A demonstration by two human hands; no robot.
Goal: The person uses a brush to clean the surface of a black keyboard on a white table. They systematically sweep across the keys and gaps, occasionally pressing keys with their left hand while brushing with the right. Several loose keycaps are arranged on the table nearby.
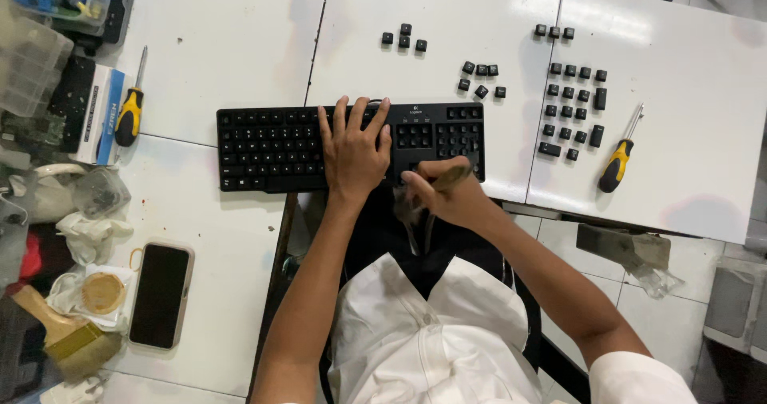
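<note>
A black keyboard [272, 144] lies across the white table [224, 52], with its right-hand key sections stripped bare. My left hand [351, 152] lies flat on the keyboard's middle, fingers spread. My right hand [447, 192] is at the keyboard's front right edge, closed on a small brush whose blurred bristles point down-left. Loose black keycaps [571, 104] are laid out in rows on the table to the right, and smaller groups [403, 38] sit behind the keyboard.
One yellow-handled screwdriver [617, 164] lies right of the keycaps, another [129, 112] to the keyboard's left. A phone [160, 294] rests face up at the left front. Boxes, plastic bags, a wooden brush [64, 336] and clutter crowd the left edge.
</note>
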